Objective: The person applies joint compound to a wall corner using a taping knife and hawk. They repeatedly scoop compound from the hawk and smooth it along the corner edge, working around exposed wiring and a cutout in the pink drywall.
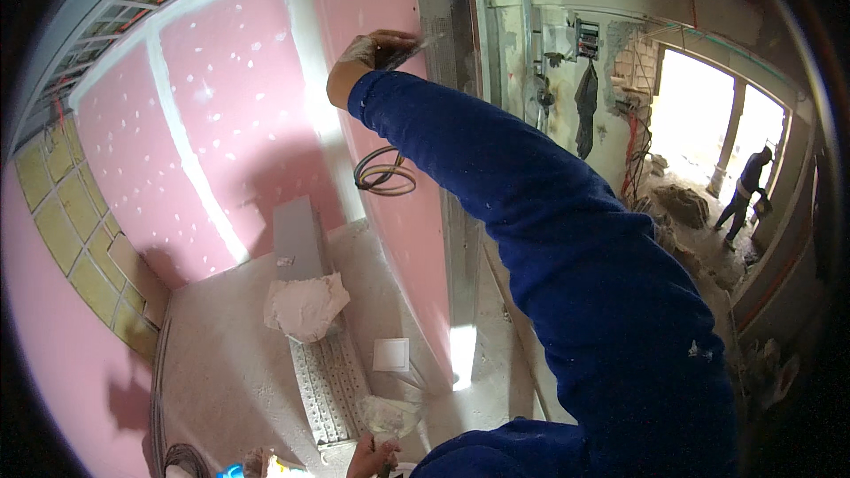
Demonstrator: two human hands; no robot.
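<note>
High up, my right hand (379, 46), at the end of a raised dark blue sleeve, is closed round a putty knife (416, 49). Its blade rests at the grey corner strip (438, 9) running down the edge of the pink plasterboard wall (372, 0). At the bottom of the view, my left hand (370, 458) grips the handle of a wide filling knife (390, 416) with a pale, smeared blade. Below the raised wrist, a loop of cable (386, 173) comes out of the pink board.
A perforated metal plank (328, 389) stands below, with a grey box (299, 235) and a plaster-smeared sheet (307, 305) along it. On the floor lies a white square plate (390, 355). Coiled cable (186, 458) sits lower left. A person (748, 190) stands by rubble near the bright opening.
</note>
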